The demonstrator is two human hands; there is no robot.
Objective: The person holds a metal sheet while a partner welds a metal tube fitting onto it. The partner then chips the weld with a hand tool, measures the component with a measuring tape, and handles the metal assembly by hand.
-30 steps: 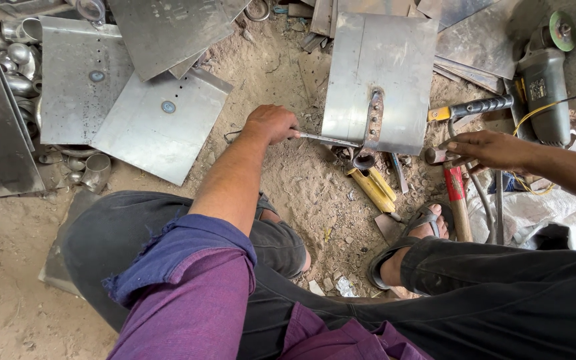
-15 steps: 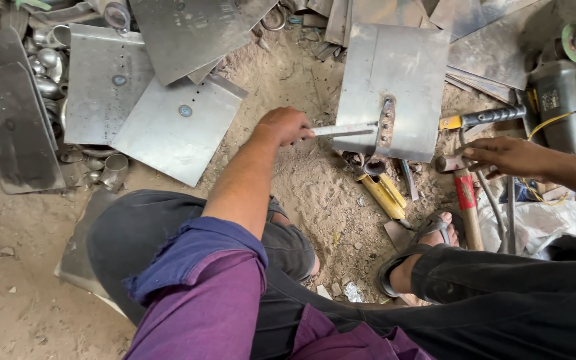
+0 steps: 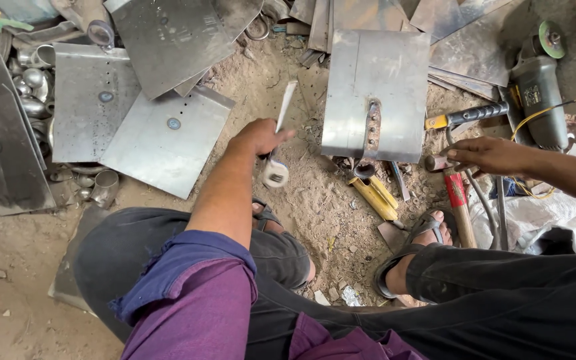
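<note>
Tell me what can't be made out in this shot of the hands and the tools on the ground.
All in the head view:
- Tool in the left hand: motion-blurred, so its kind is unclear.
- Right hand fingertips: whether they grip or only touch the red-handled hammer is unclear.
- Angle grinder: its cable runs off the right edge.
- Small metal parts at left: too small to identify.

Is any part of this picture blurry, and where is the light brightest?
Head view: the thin metal strip in the left hand is smeared by motion blur; the right hand and hammer look sharp. Soft daylight, no hard shadows; mild sheen on the bent steel sheet.
</note>
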